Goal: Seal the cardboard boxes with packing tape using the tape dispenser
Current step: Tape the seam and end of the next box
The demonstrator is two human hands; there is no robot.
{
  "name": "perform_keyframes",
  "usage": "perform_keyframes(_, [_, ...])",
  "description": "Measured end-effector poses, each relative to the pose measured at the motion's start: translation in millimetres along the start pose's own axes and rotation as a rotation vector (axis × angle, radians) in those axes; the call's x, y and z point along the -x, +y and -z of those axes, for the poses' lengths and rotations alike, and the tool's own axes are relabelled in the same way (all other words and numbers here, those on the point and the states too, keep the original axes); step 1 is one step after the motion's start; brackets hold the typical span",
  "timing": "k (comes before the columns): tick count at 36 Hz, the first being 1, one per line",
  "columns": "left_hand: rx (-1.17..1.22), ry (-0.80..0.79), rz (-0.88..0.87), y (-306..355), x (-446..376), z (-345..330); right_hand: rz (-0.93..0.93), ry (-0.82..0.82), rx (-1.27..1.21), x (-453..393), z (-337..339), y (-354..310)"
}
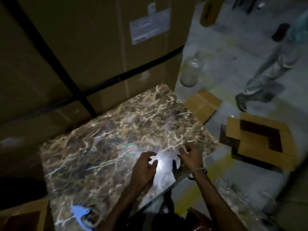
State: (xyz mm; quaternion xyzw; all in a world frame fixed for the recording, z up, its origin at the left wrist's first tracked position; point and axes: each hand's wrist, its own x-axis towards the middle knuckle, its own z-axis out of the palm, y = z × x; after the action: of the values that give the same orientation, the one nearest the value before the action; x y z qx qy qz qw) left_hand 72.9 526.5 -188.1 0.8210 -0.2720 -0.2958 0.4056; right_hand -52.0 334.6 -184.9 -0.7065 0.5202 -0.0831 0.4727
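Note:
My left hand (145,165) and my right hand (190,155) hover close together over the near right corner of a marble-patterned slab (103,130). The fingers of both are loosely curled and I see nothing held in either. A bright glare lies on the slab between them. A blue tape dispenser (83,214), blurred, lies on the slab's near left corner, well away from both hands. An open cardboard box (260,142) with a dark inside stands on the floor to the right of the slab.
Large cardboard boxes (75,47) bound with black straps rise right behind the slab. A flat cardboard piece (202,104) and a glass jug (191,70) are on the floor at right. A person's legs (266,69) cross the floor at the far right.

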Motion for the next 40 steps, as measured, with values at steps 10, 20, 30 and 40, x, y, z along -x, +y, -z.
perform_keyframes(10, [-0.065,-0.191,-0.088,51,-104,-79,-0.191,0.107,-0.002,-57,70,39])
perform_keyframes(20, [-0.032,-0.347,-0.056,90,-170,-163,-0.311,0.209,-0.029,-119,137,64])
perform_keyframes(30, [-0.103,-0.471,-0.035,186,-265,-302,-0.359,0.188,-0.045,-268,277,175])
perform_keyframes(40, [-0.289,-0.489,0.104,217,-418,-577,-0.548,0.166,0.036,-489,449,433])
